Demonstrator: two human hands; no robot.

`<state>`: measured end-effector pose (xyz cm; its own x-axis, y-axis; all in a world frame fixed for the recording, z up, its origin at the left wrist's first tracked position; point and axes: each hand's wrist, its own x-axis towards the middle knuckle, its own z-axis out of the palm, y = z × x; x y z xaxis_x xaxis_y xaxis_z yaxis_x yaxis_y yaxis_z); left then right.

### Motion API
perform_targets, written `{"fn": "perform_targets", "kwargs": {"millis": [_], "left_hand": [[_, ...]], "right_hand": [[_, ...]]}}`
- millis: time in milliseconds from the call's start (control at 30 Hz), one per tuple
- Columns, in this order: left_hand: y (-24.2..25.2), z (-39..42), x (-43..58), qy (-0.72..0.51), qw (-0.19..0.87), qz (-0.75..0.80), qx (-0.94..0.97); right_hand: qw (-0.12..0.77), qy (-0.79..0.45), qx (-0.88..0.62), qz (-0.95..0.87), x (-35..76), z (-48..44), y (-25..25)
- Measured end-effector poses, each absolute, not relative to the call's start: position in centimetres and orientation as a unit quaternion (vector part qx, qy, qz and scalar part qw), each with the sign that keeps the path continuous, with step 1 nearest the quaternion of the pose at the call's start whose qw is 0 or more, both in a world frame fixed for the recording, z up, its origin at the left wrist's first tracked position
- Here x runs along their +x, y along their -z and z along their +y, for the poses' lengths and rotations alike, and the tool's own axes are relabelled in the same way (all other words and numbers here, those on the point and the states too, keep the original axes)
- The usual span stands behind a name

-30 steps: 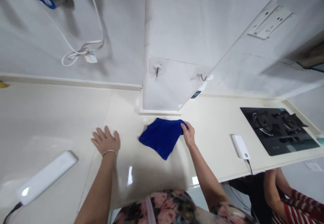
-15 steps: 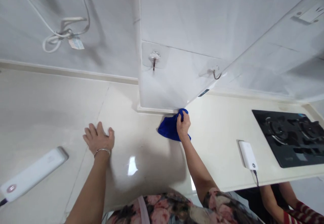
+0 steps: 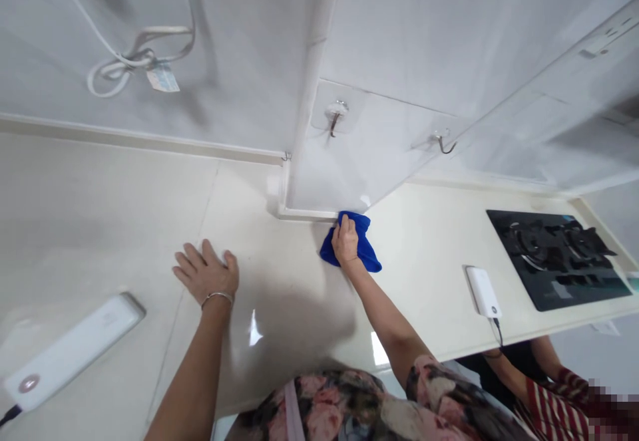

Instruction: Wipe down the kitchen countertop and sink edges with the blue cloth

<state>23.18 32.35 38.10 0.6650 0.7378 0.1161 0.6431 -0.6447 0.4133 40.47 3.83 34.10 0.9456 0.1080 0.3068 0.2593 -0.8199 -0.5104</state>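
Note:
A blue cloth (image 3: 368,252) is bunched under my right hand (image 3: 345,241), whose fingers are closed on it. The cloth presses against the pale ledge at the foot of the jutting wall corner, and its loose part spreads over the countertop (image 3: 294,261). To the left, my left hand (image 3: 207,275) lies flat on the counter with its fingers spread, near a seam line. That hand holds nothing. A silvery bangle circles the left wrist.
White power banks with cables lie at the left (image 3: 74,351) and right (image 3: 482,293). Beyond the right one is a black gas hob (image 3: 554,258). Hooks (image 3: 335,122) and a knotted white cable (image 3: 124,68) hang on the walls. Another person's striped sleeves (image 3: 554,411) show lower right.
My right hand has slid the cloth slightly left along the ledge, and the cloth's loose part now spreads more to the right. My left hand stays flat. The view has shifted a little.

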Motion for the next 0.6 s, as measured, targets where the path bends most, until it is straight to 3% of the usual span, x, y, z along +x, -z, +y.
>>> {"fn": "perform_targets", "kwargs": {"millis": [400,600], "left_hand": [[-38.3,32.5,23.1,-0.155,0.177,0.368,0.900],[-38.5,32.7,23.5,-0.144,0.175,0.359,0.906]], "right_hand": [[0.183,0.073,-0.962,-0.191,39.0,12.4,-36.0],[0.256,0.063,-0.941,-0.209,38.8,11.0,-37.6]]}}
